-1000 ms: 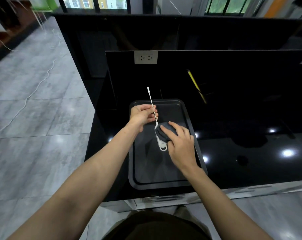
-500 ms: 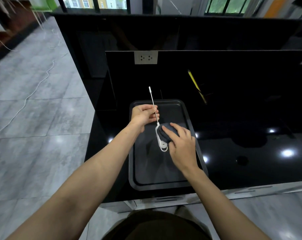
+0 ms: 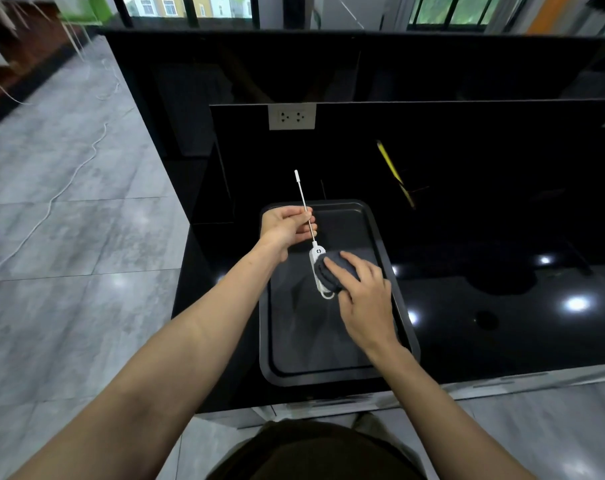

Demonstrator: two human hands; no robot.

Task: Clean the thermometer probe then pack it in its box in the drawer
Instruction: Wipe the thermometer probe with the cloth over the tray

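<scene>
My left hand pinches the thin metal stem of the probe, thumb and fingers closed on it about halfway along. The stem slants up and to the far left; its white tip stands clear above the far rim of the tray. The probe's white body sits at the near end of the stem, just to the right of my left wrist, with a small dark mark on its face.

My right hand is clenched around a dark cloth, fingers curled over the top of it. The cloth is pressed against the right side of the white body and covers part of it. A white loop shows below the cloth at the near end of the body.

Both hands are held over the middle of the tray, which is black, shallow and rectangular, lying near the left edge of the counter. I cannot tell whether the probe touches the tray floor. The counter is glossy black and shows bright light reflections to the right.

A white socket is set in the dark back panel, far side. A yellow streak shows on that panel to the right. Grey floor tiles lie to the left, with a white cable running across them.
</scene>
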